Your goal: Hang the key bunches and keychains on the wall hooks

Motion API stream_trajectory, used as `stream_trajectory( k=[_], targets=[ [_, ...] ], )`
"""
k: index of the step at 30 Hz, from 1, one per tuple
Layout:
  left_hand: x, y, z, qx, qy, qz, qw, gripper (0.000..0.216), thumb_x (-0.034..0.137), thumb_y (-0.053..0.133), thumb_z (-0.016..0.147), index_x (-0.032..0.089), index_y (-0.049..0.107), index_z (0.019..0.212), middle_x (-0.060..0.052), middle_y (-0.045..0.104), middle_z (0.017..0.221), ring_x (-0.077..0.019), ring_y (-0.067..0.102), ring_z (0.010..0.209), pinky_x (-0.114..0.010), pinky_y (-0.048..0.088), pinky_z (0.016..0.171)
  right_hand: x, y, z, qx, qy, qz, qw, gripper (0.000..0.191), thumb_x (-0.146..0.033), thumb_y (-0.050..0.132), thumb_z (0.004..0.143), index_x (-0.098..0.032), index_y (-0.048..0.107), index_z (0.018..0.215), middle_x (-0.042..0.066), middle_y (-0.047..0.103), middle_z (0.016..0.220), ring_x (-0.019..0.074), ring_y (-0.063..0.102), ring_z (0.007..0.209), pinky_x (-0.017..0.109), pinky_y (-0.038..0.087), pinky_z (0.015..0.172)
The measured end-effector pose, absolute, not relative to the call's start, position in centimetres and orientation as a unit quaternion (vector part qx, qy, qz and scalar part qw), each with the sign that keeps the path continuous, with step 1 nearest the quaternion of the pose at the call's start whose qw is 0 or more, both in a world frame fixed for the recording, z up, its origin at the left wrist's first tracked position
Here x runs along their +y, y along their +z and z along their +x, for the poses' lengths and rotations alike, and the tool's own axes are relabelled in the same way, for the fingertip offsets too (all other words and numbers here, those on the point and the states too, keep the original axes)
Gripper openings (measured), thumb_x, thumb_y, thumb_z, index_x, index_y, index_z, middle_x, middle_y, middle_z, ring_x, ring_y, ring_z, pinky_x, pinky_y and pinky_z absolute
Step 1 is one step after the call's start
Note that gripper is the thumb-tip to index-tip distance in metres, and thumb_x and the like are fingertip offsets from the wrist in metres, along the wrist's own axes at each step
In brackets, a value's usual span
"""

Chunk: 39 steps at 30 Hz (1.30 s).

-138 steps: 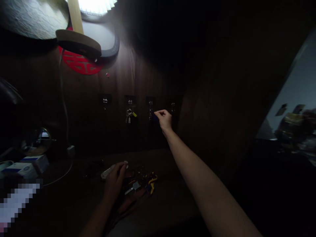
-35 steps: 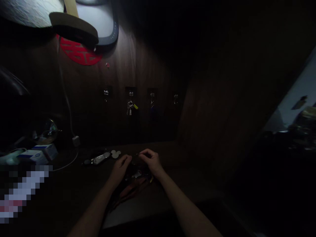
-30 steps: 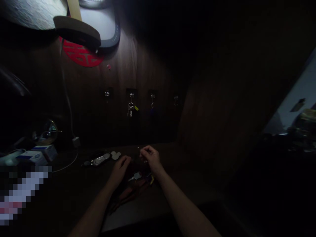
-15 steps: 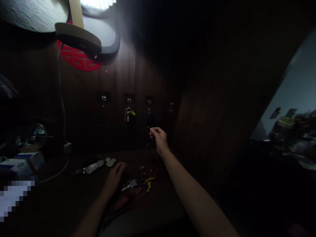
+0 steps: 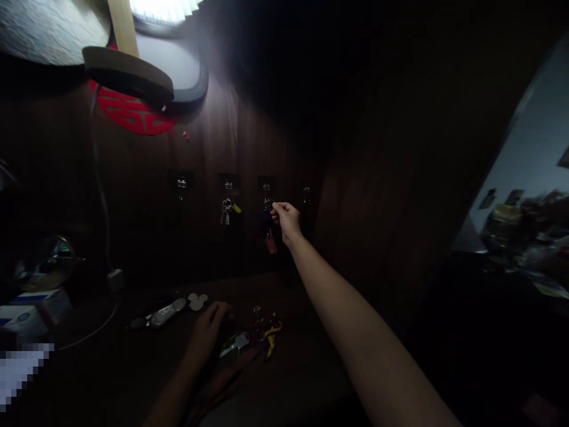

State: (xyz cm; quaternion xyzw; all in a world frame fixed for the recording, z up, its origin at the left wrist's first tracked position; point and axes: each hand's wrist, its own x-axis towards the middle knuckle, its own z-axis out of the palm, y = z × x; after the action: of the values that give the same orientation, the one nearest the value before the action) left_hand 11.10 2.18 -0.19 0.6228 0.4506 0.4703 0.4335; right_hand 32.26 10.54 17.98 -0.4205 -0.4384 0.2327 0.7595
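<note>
Our right hand (image 5: pixel 288 221), fingers pinched on dark blue fob (image 5: pixel 267 214) at third wall hook (image 5: pixel 265 191); dim light, fob may slip to worktop (image 5: pixel 302 320). Our left hand (image 5: pixel 207 333), fingers curled, grip unclear, beside keys (image 5: pixel 235 344).

The only sign that can be made out is a round red paper-cut (image 5: pixel 133 115) on the wall at upper left, its character shapes resembling double happiness, partly hidden by the lamp head (image 5: pixel 128 74). Print on the white boxes (image 5: pixel 24 321) at lower left is too dark and small to read; nothing else is legible.
</note>
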Motion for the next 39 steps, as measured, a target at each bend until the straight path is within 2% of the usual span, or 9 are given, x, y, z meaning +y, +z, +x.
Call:
stream_trajectory(
  k=[6,10,20,30,34,39],
  targets=[
    [2.3,0.0,11.1,0.455,0.466,0.637,0.411,0.039,0.055,0.045,0.075,0.020,0.062,0.073,-0.002,0.067,0.073,-0.0206,0.062,0.074,-0.031,0.048,0.072,11.8,19.6,32.2,-0.427,0.232,-0.446,0.752,0.010,-0.019,0.057,0.076,-0.017,0.054,0.066,-0.007,0.054,0.050,0.0044,0.047,0.042,0.016,0.034,0.042],
    [2.2,0.1,11.2,0.454,0.465,0.635,0.416,0.039,0.055,0.043,0.076,0.020,0.062,0.073,-0.002,0.067,0.073,-0.0201,0.063,0.074,-0.031,0.048,0.072,12.7,19.2,32.3,-0.427,0.246,-0.469,0.733,0.013,-0.016,0.060,0.072,-0.016,0.054,0.061,-0.006,0.054,0.046,0.0046,0.045,0.039,0.016,0.031,0.040],
    [2.3,-0.2,11.2,0.445,0.462,0.629,0.439,0.039,0.056,0.045,0.075,0.020,0.060,0.073,-0.002,0.065,0.073,-0.0195,0.062,0.073,-0.028,0.047,0.066,12.5,14.8,32.8,-0.432,0.260,-0.489,0.712,0.010,-0.025,0.062,0.069,-0.017,0.058,0.065,-0.005,0.058,0.051,0.0049,0.046,0.041,0.016,0.032,0.040],
    [1.8,0.5,11.1,0.451,0.457,0.645,0.415,0.037,0.054,0.045,0.076,0.020,0.061,0.073,-0.002,0.066,0.073,-0.0203,0.062,0.075,-0.029,0.047,0.068,11.3,8.5,32.7,-0.422,0.244,-0.518,0.703,0.014,-0.031,0.060,0.063,-0.017,0.058,0.064,-0.004,0.056,0.053,0.0069,0.046,0.043,0.018,0.032,0.041],
    [1.6,0.8,11.2,0.459,0.453,0.644,0.412,0.039,0.055,0.044,0.075,0.020,0.062,0.073,-0.002,0.067,0.074,-0.0203,0.062,0.075,-0.029,0.047,0.069,11.5,7.3,32.5,-0.421,0.203,-0.520,0.715,0.015,-0.031,0.060,0.061,-0.018,0.057,0.069,-0.003,0.058,0.059,0.0106,0.051,0.054,0.021,0.039,0.049],
    [1.6,0.6,11.2,0.443,0.461,0.641,0.425,0.039,0.055,0.046,0.075,0.020,0.061,0.073,-0.001,0.065,0.073,-0.0194,0.061,0.072,-0.028,0.047,0.066,12.4,8.6,32.1,-0.441,0.115,-0.523,0.720,0.025,-0.032,0.065,0.059,-0.020,0.058,0.080,0.002,0.060,0.085,0.0155,0.054,0.078,0.027,0.043,0.071]
  ],
)
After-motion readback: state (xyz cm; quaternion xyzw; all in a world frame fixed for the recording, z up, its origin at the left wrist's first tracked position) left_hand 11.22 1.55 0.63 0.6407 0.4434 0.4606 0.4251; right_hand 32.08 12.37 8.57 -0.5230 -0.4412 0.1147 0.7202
